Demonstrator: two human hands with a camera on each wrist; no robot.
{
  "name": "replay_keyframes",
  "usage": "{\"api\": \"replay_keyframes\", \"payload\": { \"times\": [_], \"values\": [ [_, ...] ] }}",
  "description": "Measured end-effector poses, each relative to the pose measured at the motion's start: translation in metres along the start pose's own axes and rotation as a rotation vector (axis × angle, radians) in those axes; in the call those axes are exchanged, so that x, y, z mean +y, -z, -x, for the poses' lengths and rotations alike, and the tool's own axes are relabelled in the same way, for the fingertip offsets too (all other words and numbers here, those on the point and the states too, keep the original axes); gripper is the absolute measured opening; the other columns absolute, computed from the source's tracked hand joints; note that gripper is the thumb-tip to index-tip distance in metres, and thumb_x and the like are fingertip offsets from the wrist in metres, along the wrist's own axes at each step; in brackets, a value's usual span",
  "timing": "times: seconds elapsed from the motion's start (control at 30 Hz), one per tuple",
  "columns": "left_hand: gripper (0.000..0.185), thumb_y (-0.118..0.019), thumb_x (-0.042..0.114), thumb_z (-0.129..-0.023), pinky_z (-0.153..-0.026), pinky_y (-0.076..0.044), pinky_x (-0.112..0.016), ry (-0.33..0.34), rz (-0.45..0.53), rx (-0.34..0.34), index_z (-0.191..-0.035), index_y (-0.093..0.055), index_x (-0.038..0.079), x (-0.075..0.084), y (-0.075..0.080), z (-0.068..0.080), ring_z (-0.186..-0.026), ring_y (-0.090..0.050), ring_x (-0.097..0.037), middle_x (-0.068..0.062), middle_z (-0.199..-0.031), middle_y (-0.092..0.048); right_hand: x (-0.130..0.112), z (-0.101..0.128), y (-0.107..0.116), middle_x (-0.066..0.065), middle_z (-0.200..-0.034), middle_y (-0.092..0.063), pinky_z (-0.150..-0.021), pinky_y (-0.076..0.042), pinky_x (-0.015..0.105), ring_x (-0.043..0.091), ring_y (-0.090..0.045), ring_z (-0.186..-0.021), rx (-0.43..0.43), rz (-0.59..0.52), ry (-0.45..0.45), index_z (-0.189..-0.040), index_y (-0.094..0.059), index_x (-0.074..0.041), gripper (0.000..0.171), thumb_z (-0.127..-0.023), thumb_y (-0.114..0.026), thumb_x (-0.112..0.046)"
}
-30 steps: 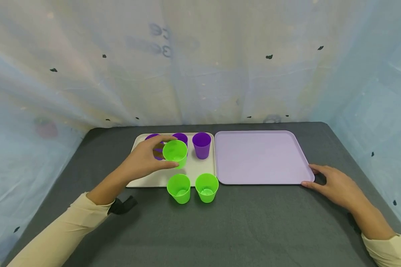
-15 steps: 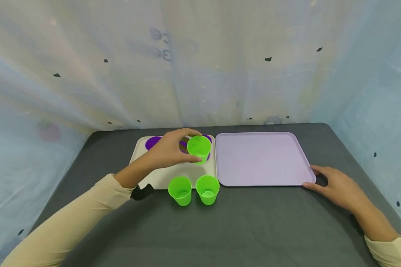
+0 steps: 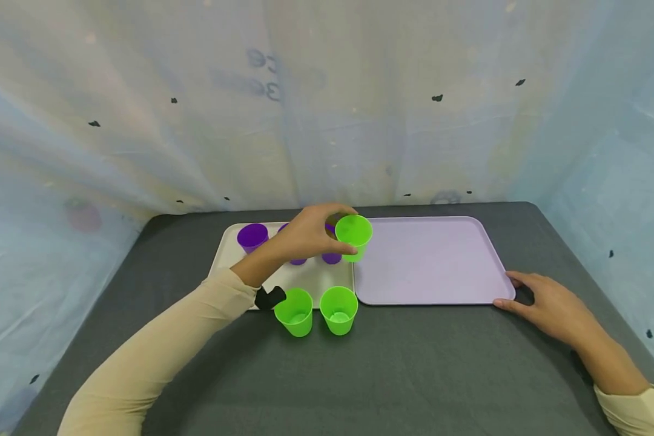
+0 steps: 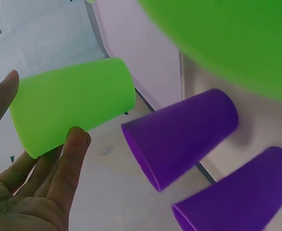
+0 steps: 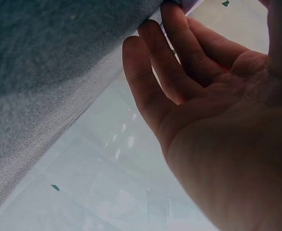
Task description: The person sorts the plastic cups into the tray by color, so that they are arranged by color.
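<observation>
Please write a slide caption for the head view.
Left hand holds green plastic cup above lilac tray.

A: Green cup (image 3: 353, 235) held in left hand (image 3: 310, 233): smooth plastic, slightly translucent, satin sheen. Same finish is seen on the two green cups (image 3: 315, 310) at the table edge of the tray.

B: Purple cups (image 4: 179, 136): smooth plastic too, more opaque, soft gloss noted in the left wrist view.

A: Lilac tray (image 3: 430, 260): matt plastic, even surface, rounded rim. White tray (image 3: 226, 257): the same matt plastic is seen.

B: Table cover (image 3: 392, 375): dark grey cloth, matt, fine weave shown in the right wrist view (image 5: 44, 72).

A: Backdrop (image 3: 327, 103): thin pale sheeting, creased, faint sheen. Sleeves (image 3: 158, 357): cream knit cloth, matt.
</observation>
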State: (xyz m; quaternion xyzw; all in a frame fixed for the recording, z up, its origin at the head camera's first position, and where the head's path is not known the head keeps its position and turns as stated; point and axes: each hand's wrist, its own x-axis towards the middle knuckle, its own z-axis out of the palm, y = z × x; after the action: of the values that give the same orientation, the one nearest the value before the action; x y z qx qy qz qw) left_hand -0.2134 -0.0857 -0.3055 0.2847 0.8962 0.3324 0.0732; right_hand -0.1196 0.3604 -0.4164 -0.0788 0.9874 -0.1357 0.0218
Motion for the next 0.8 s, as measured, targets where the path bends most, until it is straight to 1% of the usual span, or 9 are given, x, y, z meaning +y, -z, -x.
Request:
{"api": "replay_keyframes", "payload": {
  "times": [0.1,0.23,0.33,0.47,0.53,0.63,0.8],
  "values": [
    [0.069,-0.088,0.036,-0.076,-0.089,-0.057,-0.032,-0.006,-0.002,-0.008,-0.135,-0.059,0.017,0.004,-0.004,-0.007,-0.108,-0.064,-0.019,0.001,-0.131,-0.063,0.000,0.000,-0.001,0.032,-0.127,-0.061,-0.084,-0.045,0.069,0.054,-0.054,-0.117,-0.006,-0.004,-0.001,-0.140,-0.050,0.006,0.087,-0.087,-0.068,-0.061],
    [0.071,-0.088,0.036,-0.076,-0.090,-0.057,-0.031,-0.031,-0.019,-0.013,-0.137,-0.058,0.014,0.008,-0.008,-0.017,-0.113,-0.064,-0.021,-0.003,-0.133,-0.061,-0.001,0.001,-0.001,0.032,-0.127,-0.060,-0.084,-0.045,0.069,0.054,-0.053,-0.118,-0.001,-0.007,0.002,-0.140,-0.050,0.005,0.086,-0.087,-0.067,-0.060],
    [0.071,-0.088,0.035,-0.076,-0.089,-0.057,-0.028,-0.061,-0.028,-0.017,-0.136,-0.059,0.011,0.006,-0.011,-0.026,-0.112,-0.064,-0.021,-0.005,-0.132,-0.061,-0.001,0.001,0.000,0.032,-0.127,-0.061,-0.084,-0.045,0.068,0.054,-0.053,-0.119,0.006,-0.007,0.009,-0.140,-0.050,0.005,0.085,-0.087,-0.068,-0.059],
    [0.071,-0.088,0.038,-0.075,-0.088,-0.056,-0.029,-0.072,-0.056,-0.025,-0.135,-0.060,0.011,0.001,-0.014,-0.034,-0.107,-0.064,-0.019,-0.004,-0.131,-0.062,-0.001,0.001,-0.001,0.031,-0.127,-0.061,-0.085,-0.046,0.068,0.053,-0.054,-0.119,0.008,-0.013,0.015,-0.140,-0.051,0.005,0.085,-0.087,-0.068,-0.059],
    [0.072,-0.088,0.039,-0.074,-0.089,-0.054,-0.031,-0.069,-0.073,-0.030,-0.135,-0.061,0.012,-0.001,-0.015,-0.037,-0.104,-0.063,-0.019,-0.004,-0.130,-0.063,-0.001,0.001,-0.002,0.031,-0.127,-0.061,-0.085,-0.045,0.068,0.053,-0.054,-0.119,0.003,-0.021,0.015,-0.140,-0.051,0.005,0.084,-0.087,-0.068,-0.059],
    [0.073,-0.088,0.040,-0.074,-0.087,-0.055,-0.032,-0.063,-0.071,-0.055,-0.135,-0.060,0.012,-0.003,-0.017,-0.039,-0.103,-0.063,-0.019,-0.003,-0.129,-0.062,-0.001,0.001,-0.002,0.032,-0.128,-0.060,-0.086,-0.045,0.068,0.054,-0.053,-0.119,-0.003,-0.026,0.010,-0.140,-0.051,0.005,0.085,-0.087,-0.068,-0.059],
    [0.073,-0.088,0.043,-0.074,-0.089,-0.054,-0.032,-0.057,-0.084,-0.080,-0.136,-0.060,0.014,0.001,-0.018,-0.039,-0.106,-0.061,-0.018,-0.002,-0.132,-0.061,0.002,0.002,0.000,0.034,-0.128,-0.059,-0.087,-0.044,0.069,0.055,-0.053,-0.118,0.013,-0.027,0.007,-0.139,-0.051,0.006,0.084,-0.087,-0.069,-0.057]
  ]
}}
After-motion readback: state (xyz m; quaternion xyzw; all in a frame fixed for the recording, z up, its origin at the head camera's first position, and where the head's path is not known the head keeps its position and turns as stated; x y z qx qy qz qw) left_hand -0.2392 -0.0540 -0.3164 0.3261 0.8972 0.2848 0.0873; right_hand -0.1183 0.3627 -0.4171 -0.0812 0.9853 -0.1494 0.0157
